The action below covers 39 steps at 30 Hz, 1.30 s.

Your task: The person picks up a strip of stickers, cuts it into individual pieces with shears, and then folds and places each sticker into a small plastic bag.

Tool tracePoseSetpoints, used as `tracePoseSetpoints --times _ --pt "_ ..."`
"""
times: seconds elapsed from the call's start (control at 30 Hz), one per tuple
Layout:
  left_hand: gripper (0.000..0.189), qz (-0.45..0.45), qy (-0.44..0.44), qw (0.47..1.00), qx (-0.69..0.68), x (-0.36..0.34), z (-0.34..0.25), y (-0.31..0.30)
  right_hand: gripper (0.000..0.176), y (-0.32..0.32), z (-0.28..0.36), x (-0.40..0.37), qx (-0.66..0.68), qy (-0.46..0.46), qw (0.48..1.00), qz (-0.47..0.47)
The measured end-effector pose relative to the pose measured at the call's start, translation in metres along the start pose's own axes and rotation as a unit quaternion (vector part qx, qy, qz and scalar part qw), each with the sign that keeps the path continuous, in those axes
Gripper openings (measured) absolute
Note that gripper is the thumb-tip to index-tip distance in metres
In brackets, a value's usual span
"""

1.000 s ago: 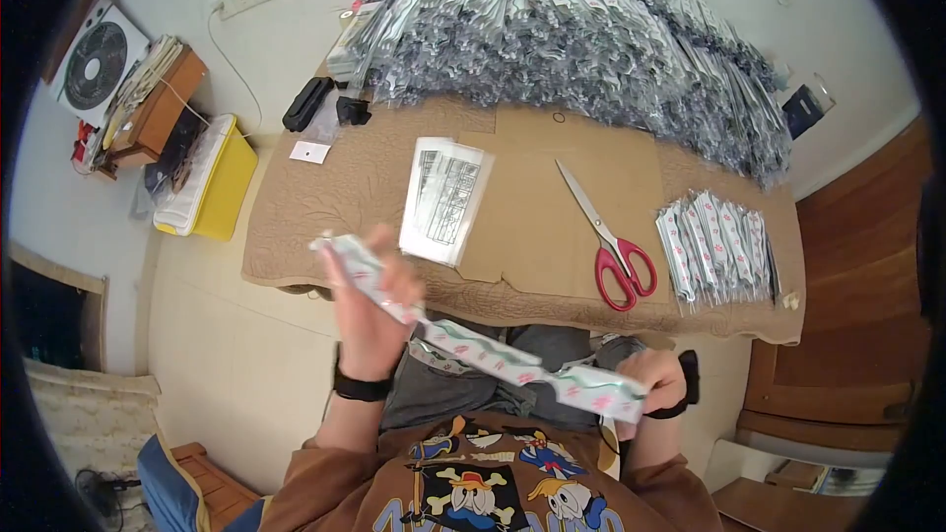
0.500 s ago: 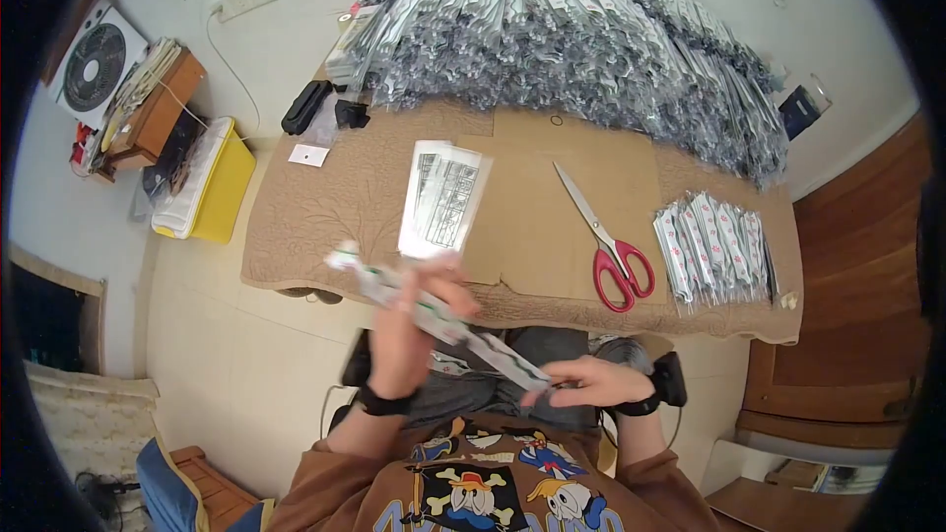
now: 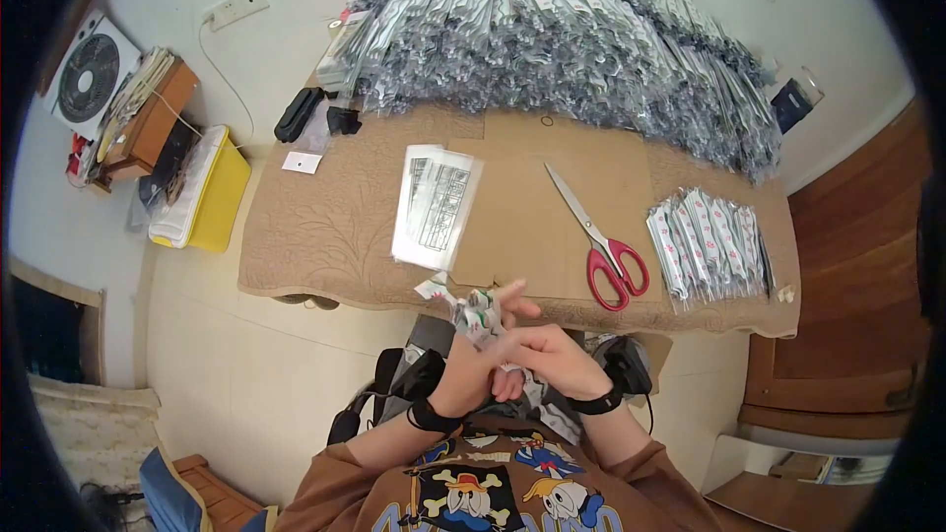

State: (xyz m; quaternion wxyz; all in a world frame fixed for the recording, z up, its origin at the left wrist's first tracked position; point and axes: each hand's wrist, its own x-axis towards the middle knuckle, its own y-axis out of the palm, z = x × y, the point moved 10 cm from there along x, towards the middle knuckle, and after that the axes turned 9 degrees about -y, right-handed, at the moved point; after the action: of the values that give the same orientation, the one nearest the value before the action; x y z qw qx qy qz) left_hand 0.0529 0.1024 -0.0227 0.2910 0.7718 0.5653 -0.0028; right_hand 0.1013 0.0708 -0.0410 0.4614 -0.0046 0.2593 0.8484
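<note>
A white packet strip with green and red print (image 3: pixel 478 317) is bunched between my two hands, above my lap at the table's front edge. My left hand (image 3: pixel 468 374) is wrapped round it from below, with some fingers showing on its right side. Across it from the right reaches my right hand (image 3: pixel 557 360), its fingers bent at the strip and partly overlapping my left hand. Beyond them lie flat clear bags with printed labels (image 3: pixel 434 207). Red-handled scissors (image 3: pixel 601 246) rest on the cardboard (image 3: pixel 532 197), blades pointing away and slightly open.
A large heap of packed strips (image 3: pixel 552 39) fills the table's back. A smaller row of packets (image 3: pixel 708 246) lies at the right. A black case (image 3: pixel 299 114) and a white card (image 3: pixel 302 163) are at the back left. A yellow box (image 3: pixel 217 192) stands on the floor.
The strip, stretched out diagonally before, is now bunched up. My right hand has moved left and up to meet my left hand, which has shifted right. The bags and scissors stay in place.
</note>
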Motion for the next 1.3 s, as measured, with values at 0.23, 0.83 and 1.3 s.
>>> tracePoseSetpoints --times 0.23,0.83,1.3 --pt "0.041 -0.016 0.121 0.992 -0.032 0.003 -0.062 -0.040 0.021 -0.005 -0.004 -0.040 -0.097 -0.014 0.990 0.102" --pt "0.027 0.061 -0.125 0.986 -0.088 -0.018 0.040 0.009 0.010 -0.012 0.071 -0.032 -0.361 -0.334 0.834 -0.252" --pt "0.007 0.057 -0.100 0.993 -0.027 -0.019 0.048 0.007 0.026 -0.011 0.065 -0.036 -0.190 -0.283 0.888 -0.307"
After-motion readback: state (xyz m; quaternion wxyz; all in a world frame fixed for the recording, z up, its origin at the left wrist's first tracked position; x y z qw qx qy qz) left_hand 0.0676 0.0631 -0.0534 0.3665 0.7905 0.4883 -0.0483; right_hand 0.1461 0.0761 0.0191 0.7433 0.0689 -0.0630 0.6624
